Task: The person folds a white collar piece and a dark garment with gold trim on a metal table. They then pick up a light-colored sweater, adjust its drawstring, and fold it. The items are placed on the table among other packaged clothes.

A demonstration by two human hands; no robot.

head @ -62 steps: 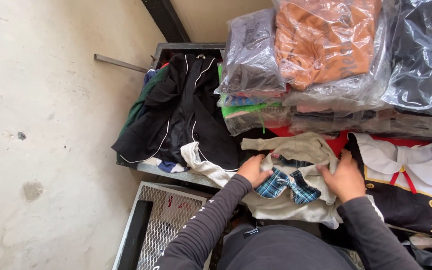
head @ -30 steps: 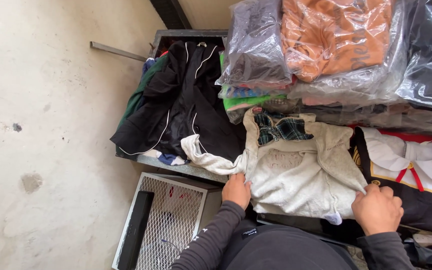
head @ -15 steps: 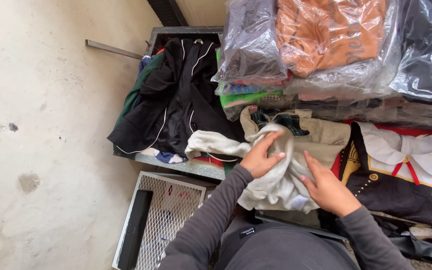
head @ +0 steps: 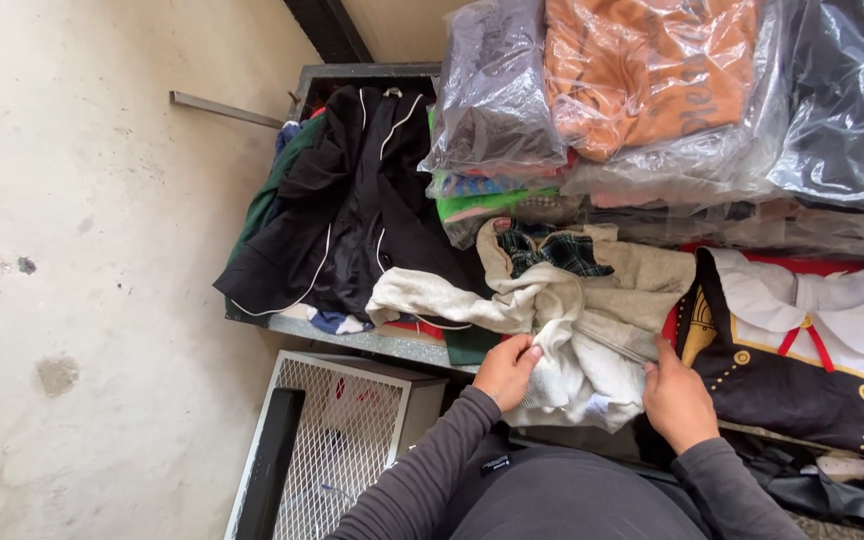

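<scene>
Cream sweatshirt with a plaid collar lies bunched on the table edge, just right of the black jacket and below the bagged clothes. Left hand pinches its lower fold, right hand presses fingers closed into the hem. It looks soft, floppy and light, best gathered by the folded edges.

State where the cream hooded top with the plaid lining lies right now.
In the head view, the cream hooded top lies centre, between the black jacket and the black gold-buttoned costume, gripped by both hands.
</scene>
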